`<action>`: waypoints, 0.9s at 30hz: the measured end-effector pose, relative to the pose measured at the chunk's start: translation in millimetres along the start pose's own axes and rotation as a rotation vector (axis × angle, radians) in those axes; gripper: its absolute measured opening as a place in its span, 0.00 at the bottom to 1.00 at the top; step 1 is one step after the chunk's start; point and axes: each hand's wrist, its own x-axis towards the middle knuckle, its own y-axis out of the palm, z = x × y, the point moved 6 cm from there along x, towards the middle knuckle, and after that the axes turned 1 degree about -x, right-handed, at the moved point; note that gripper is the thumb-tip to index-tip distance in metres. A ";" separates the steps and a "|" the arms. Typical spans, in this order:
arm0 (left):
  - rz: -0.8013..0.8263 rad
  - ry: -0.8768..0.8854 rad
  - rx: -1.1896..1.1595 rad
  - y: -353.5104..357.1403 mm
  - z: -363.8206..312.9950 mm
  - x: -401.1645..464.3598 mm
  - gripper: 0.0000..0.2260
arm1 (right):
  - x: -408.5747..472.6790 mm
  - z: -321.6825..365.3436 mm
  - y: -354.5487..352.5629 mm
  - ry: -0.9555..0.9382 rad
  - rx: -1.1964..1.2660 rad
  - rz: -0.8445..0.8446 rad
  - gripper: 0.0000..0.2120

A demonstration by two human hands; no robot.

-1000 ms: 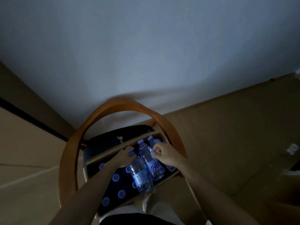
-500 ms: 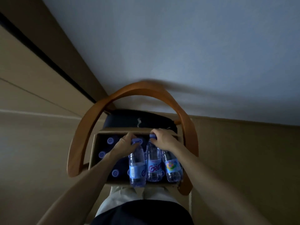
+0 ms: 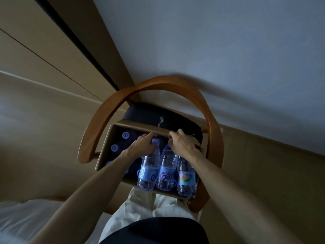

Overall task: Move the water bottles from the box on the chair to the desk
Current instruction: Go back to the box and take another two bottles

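Note:
An open cardboard box [image 3: 105, 147] sits on a wooden armchair [image 3: 98, 120] with a dark seat cushion. Three clear water bottles with blue labels lie side by side on top of the box's right part: a left bottle [image 3: 147, 171], a middle bottle [image 3: 166, 171] and a right bottle [image 3: 186, 176]. My left hand [image 3: 140, 145] grips the cap end of the left bottle. My right hand [image 3: 182, 143] grips the neck of the middle bottle. Several more bottles stand upright in the box's left part, only their blue caps [image 3: 125, 135] showing.
The chair's curved wooden backrest [image 3: 167, 83] arches round the box. A pale wall [image 3: 228, 50] rises behind it, and a tan panelled surface [image 3: 35, 67] lies to the left. White bedding [image 3: 26, 221] shows at the bottom left. My light trousers [image 3: 158, 208] are below the box.
The view has swung so the chair and box sit more centred and larger. Both hands stay at the bottle necks, gripping the left and middle bottles much as before.

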 end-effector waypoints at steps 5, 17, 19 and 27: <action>0.089 -0.051 0.135 18.2 -0.6 12.1 0.20 | 2.2 -2.8 -2.5 -0.019 -0.021 0.034 0.13; -0.097 0.037 0.250 -16.5 14.4 -12.6 0.16 | 23.6 27.8 9.7 -0.013 -0.381 0.121 0.16; -0.094 0.011 0.239 -21.8 21.3 -17.2 0.14 | 25.8 29.4 13.5 0.014 -0.369 0.163 0.17; -0.189 -0.053 0.153 -34.9 45.1 -51.6 0.13 | 11.3 14.3 24.0 0.094 -0.224 0.246 0.19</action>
